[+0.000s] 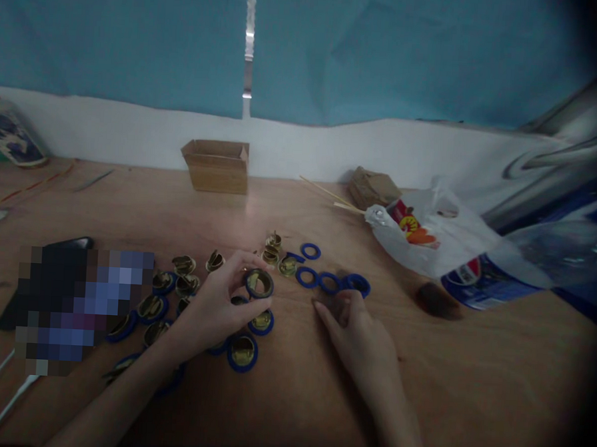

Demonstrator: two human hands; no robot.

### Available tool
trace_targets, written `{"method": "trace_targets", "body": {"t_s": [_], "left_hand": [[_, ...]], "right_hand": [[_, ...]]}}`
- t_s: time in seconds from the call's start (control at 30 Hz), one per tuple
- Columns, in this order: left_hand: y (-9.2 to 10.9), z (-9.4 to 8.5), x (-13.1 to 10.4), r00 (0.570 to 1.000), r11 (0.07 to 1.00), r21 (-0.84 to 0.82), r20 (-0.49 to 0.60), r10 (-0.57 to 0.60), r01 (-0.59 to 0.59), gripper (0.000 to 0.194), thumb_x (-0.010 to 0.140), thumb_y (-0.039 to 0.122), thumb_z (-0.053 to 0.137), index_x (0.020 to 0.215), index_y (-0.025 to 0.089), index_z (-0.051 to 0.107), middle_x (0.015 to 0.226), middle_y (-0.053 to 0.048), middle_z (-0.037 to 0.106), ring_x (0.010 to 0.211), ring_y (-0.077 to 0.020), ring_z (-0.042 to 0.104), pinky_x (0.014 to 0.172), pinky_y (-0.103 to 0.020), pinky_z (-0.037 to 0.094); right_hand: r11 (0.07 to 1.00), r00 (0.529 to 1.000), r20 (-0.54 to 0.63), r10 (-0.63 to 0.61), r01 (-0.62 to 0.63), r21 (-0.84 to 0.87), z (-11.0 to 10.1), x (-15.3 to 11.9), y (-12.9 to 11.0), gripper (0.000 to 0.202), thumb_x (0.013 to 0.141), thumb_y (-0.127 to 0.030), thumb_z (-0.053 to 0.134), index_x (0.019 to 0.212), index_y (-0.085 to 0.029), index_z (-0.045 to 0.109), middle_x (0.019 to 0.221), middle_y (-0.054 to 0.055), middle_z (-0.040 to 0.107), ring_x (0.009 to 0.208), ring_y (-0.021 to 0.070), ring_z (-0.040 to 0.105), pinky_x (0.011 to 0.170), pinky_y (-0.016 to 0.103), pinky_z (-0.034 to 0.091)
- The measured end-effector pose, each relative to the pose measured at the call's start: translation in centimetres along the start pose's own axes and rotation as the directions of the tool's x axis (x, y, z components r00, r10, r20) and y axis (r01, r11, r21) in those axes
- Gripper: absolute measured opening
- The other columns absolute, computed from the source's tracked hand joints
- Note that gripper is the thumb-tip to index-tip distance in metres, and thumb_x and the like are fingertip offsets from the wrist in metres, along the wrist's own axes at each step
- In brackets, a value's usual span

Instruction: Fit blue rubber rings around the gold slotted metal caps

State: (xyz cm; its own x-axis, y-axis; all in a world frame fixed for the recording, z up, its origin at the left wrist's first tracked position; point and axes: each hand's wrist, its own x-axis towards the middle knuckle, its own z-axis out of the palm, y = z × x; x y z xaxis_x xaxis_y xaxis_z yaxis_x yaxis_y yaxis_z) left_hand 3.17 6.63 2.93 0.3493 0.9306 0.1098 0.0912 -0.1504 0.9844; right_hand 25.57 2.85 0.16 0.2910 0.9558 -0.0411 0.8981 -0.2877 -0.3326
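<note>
Left grip (227, 301) pinches 1 round brassy piece (253, 283); right grip (363, 330), hold unclear, has blue rings (360, 278) just beyond. Seemingly ring pickup; the next move calls for precise pinching.

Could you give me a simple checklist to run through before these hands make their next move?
1. Left hand has a round metal piece between thumb and fingers: ok.
2. Right hand is near the loose blue rings: ok, they lie around and just beyond its fingertips.
3. Right hand grips a ring: cannot tell, its fingers hide the contact.
4. Gold pieces around the left hand lie well separated: not ok, they crowd together.
5. Blue-labelled bottle stays apart from the right hand: ok, it lies off to the right.
</note>
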Motion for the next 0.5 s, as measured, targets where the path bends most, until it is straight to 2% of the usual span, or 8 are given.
{"method": "trace_targets", "body": {"t_s": [0.1,0.23,0.5], "left_hand": [[-0.02,0.01,-0.01,1.0,1.0,0.001,0.007,-0.001,0.001,0.031,0.076,0.012,0.067,0.103,0.02,0.053,0.114,-0.007,0.064,0.11,-0.0225,0.06,0.087,-0.034,0.05],[-0.16,0.05,-0.01,1.0,1.0,0.002,0.014,0.006,-0.006,0.031,0.076,0.012,0.067,0.102,0.02,0.054,0.112,-0.007,0.064,0.106,-0.0213,0.061,0.088,-0.036,0.05],[-0.93,0.18,0.15,0.999,0.999,0.036,0.013,0.037,-0.037,0.028,0.077,0.011,0.064,0.103,0.019,0.055,0.108,-0.006,0.063,0.103,-0.0205,0.061,0.088,-0.036,0.049]], "right_hand": [[1.0,1.0,0.011,0.019,-0.019,0.014,-0.15,0.13,-0.09,0.029,0.09,-0.048,0.048,0.101,-0.02,0.049,0.07,0.006,0.068,0.072,0.0327,0.069,0.052,0.03,0.035],[1.0,1.0,-0.018,0.008,-0.008,-0.002,-0.06,0.03,-0.1,0.032,0.089,-0.051,0.048,0.1,-0.021,0.05,0.07,0.006,0.068,0.07,0.0329,0.069,0.051,0.03,0.033],[1.0,0.999,-0.033,0.0,0.0,-0.019,0.22,0.17,-0.08,0.023,0.091,-0.041,0.047,0.093,-0.02,0.054,0.074,0.007,0.069,0.069,0.0307,0.068,0.052,0.03,0.033]]}}
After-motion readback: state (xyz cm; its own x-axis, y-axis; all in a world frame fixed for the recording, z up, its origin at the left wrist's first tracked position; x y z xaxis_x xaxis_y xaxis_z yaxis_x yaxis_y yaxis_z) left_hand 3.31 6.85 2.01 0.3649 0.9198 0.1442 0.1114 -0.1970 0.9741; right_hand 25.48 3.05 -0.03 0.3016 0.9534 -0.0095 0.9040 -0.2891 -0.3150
